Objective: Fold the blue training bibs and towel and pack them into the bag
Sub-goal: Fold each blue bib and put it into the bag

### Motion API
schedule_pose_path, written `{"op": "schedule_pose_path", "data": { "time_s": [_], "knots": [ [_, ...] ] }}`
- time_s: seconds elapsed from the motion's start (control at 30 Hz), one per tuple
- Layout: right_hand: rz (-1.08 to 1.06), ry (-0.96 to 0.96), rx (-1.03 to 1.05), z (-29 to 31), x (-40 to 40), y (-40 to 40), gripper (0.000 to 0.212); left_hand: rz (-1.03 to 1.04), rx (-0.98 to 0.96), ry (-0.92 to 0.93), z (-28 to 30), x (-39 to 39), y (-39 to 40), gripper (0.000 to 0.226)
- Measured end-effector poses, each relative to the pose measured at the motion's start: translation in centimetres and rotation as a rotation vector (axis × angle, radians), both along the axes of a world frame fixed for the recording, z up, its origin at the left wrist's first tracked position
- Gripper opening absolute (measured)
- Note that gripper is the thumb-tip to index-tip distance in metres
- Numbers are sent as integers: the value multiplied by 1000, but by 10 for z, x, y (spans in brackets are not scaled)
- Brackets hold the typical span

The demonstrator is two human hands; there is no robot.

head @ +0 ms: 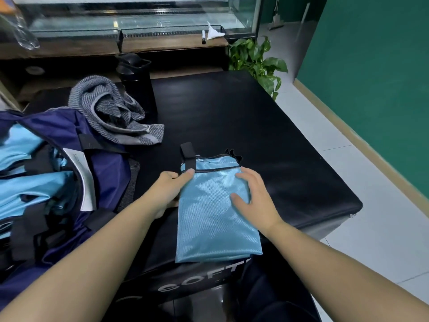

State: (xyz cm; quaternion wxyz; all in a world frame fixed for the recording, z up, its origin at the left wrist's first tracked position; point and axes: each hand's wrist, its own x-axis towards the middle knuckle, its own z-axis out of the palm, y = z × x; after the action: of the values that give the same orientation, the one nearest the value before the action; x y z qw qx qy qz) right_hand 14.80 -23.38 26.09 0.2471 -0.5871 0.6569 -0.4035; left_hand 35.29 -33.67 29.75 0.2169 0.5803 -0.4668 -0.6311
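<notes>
A light blue training bib (209, 219), folded into a narrow rectangle with black trim and a black strap at its far end, lies on the black padded table (267, 135). My left hand (169, 189) holds the bib's left edge, thumb on top of the cloth. My right hand (253, 196) rests flat on the bib's right half with fingers spread. A navy bag (102, 168) stands open at the left, with several folded light blue bibs (25, 189) inside. A crumpled grey striped towel (116, 112) lies behind the bag.
A black bottle (137, 82) stands behind the towel. A green potted plant (257, 59) sits off the table's far right corner. The table's right edge drops to a white tiled floor (371, 228). A glass cabinet runs along the back.
</notes>
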Motion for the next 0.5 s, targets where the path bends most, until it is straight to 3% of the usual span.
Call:
{"op": "schedule_pose_path", "data": {
  "time_s": [0.07, 0.17, 0.43, 0.5],
  "knots": [
    [-58, -169, 39, 7, -2, 1, 46, 17, 1, 21, 2, -5, 4, 50],
    [-68, -409, 109, 14, -3, 2, 45, 56, -84, 38, 3, -17, 5, 39],
    [-79, -486, 162, 10, -8, -1, 44, 139, -70, 190, -6, -22, -9, 6],
    [-67, -471, 156, 7, -8, -2, 47, 194, -26, 290, -7, -16, -11, 19]
  ]
}}
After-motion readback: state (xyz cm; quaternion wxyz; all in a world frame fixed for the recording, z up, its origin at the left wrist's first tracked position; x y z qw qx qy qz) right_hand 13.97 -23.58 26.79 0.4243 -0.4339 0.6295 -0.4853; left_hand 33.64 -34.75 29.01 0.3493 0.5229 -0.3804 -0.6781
